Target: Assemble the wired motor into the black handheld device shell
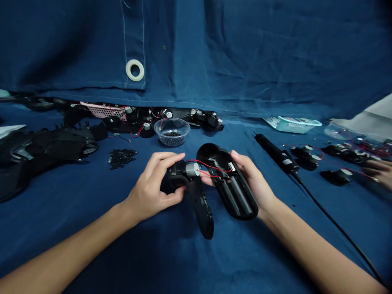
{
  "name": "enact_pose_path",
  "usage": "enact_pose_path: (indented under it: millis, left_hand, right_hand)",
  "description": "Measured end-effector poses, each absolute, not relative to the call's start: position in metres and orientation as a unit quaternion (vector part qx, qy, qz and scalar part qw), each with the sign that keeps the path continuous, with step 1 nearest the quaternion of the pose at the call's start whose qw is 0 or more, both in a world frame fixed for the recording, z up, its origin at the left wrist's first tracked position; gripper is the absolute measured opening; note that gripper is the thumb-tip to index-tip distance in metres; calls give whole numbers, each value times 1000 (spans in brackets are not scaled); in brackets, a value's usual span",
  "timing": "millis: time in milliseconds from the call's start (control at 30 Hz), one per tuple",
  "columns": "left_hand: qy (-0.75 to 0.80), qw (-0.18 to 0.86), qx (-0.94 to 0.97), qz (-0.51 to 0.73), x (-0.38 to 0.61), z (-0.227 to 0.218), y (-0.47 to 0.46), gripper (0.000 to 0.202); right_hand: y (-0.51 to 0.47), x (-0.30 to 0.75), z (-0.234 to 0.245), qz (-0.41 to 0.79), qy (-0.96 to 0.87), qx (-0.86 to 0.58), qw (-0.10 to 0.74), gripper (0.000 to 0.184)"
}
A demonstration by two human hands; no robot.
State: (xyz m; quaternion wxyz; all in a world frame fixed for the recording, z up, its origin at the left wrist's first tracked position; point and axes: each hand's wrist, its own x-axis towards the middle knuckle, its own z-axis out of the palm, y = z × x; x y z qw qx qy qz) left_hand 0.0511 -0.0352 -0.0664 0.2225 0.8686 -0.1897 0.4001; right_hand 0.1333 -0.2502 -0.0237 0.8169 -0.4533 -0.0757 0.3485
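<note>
My left hand (159, 179) grips a black plastic housing part with a small silver motor (192, 169) on it; a long curved arm (202, 212) of that part hangs down to the right. In my right hand (252, 177) lies a hollow black plastic shell (235, 196), its open inside turned up, showing long grooves and a small white piece near its edge. Red wires (211, 165) run from the motor across to the shell, so the two pieces are joined. Both are held apart above the blue cloth, and some fingers are hidden behind them.
A clear bowl (172, 132) of tiny dark pieces stands ahead, with a pile of small black parts (121, 158) left of it. Black shells (52, 147) lie left. On the right are a corded black screwdriver (275, 153), motor parts (306, 157), a teal basket (294, 124) and another person's hand (379, 169).
</note>
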Motion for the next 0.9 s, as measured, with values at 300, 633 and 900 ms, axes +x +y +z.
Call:
enact_pose_path:
  millis: [300,633,900]
  left_hand:
    - [-206,195,855,435,48,-65,-37,60]
    - [-206,191,848,449,47,-65,-39,62]
    - [-199,195,852,443,47,-66,-39,61]
  right_hand:
    - [-247,133,-25,358,-64,-479,799,36]
    - [-248,133,-30,366,-67,-479,795,36]
    - [-250,133,-29,381,-40,-493,782,35]
